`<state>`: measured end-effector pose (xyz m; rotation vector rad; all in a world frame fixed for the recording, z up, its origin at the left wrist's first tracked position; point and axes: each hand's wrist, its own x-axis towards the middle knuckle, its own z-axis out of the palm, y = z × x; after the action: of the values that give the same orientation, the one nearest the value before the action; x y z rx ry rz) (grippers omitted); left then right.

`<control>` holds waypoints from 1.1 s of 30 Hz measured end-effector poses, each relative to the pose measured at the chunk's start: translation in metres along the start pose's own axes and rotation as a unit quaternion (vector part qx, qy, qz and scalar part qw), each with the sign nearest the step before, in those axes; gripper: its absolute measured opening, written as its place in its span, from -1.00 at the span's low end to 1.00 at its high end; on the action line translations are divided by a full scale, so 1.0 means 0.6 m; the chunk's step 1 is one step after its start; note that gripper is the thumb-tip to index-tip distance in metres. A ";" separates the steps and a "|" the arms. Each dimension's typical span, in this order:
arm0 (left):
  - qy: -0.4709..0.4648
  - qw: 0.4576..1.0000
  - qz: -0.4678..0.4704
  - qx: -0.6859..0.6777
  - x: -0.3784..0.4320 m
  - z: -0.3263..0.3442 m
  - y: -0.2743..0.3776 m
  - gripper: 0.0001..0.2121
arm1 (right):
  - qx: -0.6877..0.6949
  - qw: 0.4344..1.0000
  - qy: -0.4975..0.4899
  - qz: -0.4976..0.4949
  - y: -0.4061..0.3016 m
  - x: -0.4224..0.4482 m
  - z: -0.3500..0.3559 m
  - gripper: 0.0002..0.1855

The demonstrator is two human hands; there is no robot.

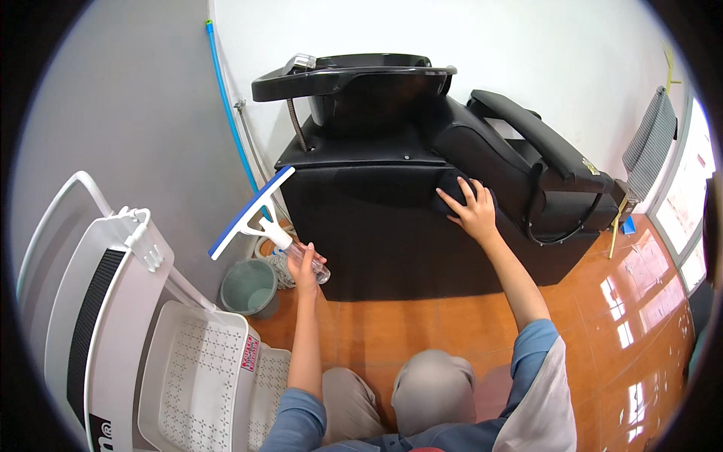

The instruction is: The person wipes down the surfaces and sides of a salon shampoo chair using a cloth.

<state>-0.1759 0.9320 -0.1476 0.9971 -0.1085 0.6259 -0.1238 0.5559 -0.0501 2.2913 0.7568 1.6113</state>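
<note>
My left hand (304, 270) grips the clear bottle handle of a spray squeegee (277, 233), a white tool with a blue-backed blade (251, 212) tilted up to the right. Under the spread fingers of my right hand (473, 209) is a dark cloth (450, 186), pressed against the black side panel (384, 237) of a salon shampoo chair. Above that panel sits the chair's black wash basin (390, 85), with a metal hose (295, 124) hanging below its left end. The padded seat and armrest (531, 130) extend to the right.
A white plastic trolley (195, 373) with perforated baskets stands at the left. Behind it are a grey-green bucket (248, 288) and a mop head (281, 270). A blue pipe (226, 96) runs along the wall corner. Orange tiles (587, 316) cover the floor; a striped cloth (649, 144) hangs at right.
</note>
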 end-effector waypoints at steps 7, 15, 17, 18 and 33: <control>0.027 0.994 0.086 0.056 0.042 -0.009 -0.003 -0.85 | 0.028 0.999 0.015 -0.029 -0.112 0.146 0.014 -0.07; 0.001 0.994 0.092 0.067 0.067 -0.040 -0.011 -0.83 | 0.085 0.991 0.036 -0.095 -0.328 0.322 0.077 -0.38; 0.015 0.994 0.085 0.062 0.064 -0.033 0.001 -0.81 | 0.083 0.990 0.082 -0.080 -0.370 0.345 0.090 -0.61; 0.029 0.995 0.074 0.056 0.061 -0.031 0.008 -0.80 | 0.089 0.988 0.097 -0.078 -0.383 0.350 0.094 -0.66; 0.060 0.997 0.040 0.009 0.039 -0.052 -0.033 -0.82 | 0.011 0.983 0.063 -0.170 -0.122 0.129 0.039 -0.62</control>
<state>-0.1518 0.9600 -0.1712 0.9739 -0.0363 0.7596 -0.1023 0.6611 -0.0314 1.9530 1.1315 1.6016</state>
